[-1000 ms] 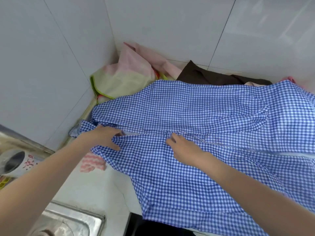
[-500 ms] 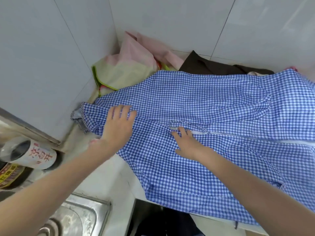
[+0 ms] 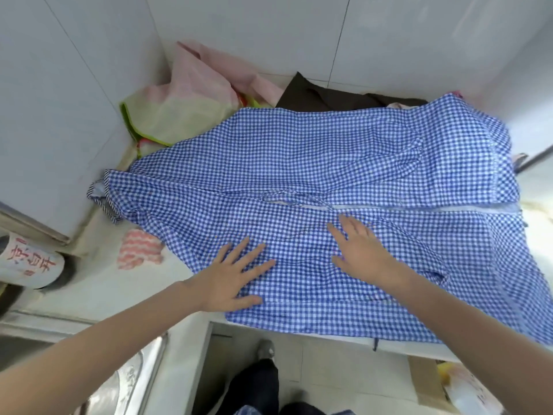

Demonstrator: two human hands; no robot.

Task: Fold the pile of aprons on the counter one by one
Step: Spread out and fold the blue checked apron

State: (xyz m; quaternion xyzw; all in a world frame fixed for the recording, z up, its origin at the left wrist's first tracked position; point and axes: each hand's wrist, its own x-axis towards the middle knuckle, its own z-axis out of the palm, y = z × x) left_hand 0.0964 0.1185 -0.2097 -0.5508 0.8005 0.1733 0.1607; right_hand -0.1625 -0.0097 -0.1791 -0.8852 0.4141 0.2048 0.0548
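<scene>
A blue-and-white checked apron [image 3: 314, 163] lies spread wide across the white counter [image 3: 125, 289], its near edge hanging slightly over the counter's front. My left hand [image 3: 236, 277] lies flat on its near left part with fingers spread. My right hand [image 3: 359, 250] presses flat on the cloth just right of centre, below a central seam. Behind it in the corner sit a pink and pale-green apron [image 3: 185, 97] and a dark brown one [image 3: 329, 98].
White tiled walls [image 3: 59, 85] close the corner at the left and back. A pink striped cloth [image 3: 139, 248] lies on the counter left of the apron. A white jar with red characters [image 3: 28, 260] and a steel sink [image 3: 134, 378] are at the lower left.
Both hands slid toward me over the checked apron, from its middle seam to its near part. My left hand let go of the left edge and now lies flat.
</scene>
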